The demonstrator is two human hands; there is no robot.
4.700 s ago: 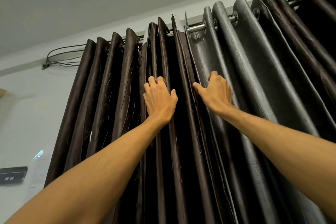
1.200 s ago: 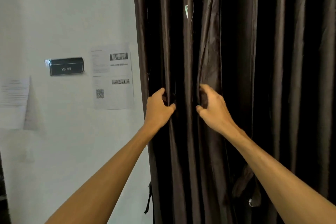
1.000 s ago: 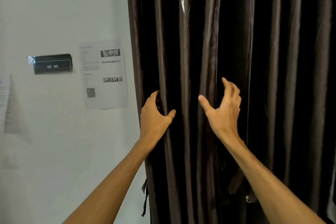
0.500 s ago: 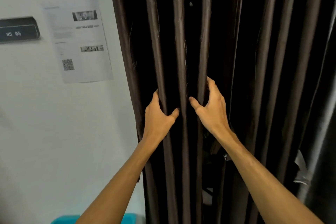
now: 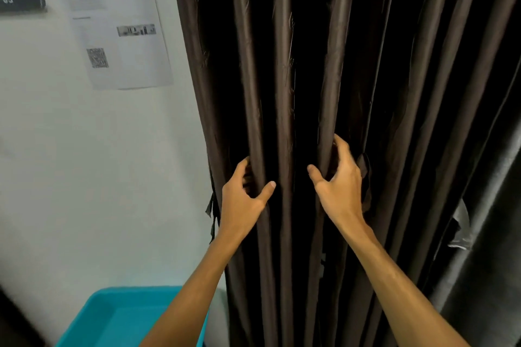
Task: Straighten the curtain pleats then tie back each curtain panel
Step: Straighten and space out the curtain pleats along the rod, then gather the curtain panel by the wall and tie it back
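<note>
Hands, two, both engaged: left hand (image 5: 242, 200) grips one pleat (image 5: 253, 93) of the dark brown curtain (image 5: 284, 36), fingers tucked behind, thumb across the front. The right hand (image 5: 338, 186) curls round a neighbouring pleat (image 5: 329, 79), one fold between them, likely to draw the folds straight and even. Both forearms are extended forward, backs of hands to camera. The curtain hangs beside a white wall (image 5: 84, 177); printed notice (image 5: 118, 22) and turquoise tub (image 5: 127, 318) to its left.

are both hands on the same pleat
No, the left hand grips one pleat of the curtain and the right hand grips another, with a free pleat hanging between them.
</note>
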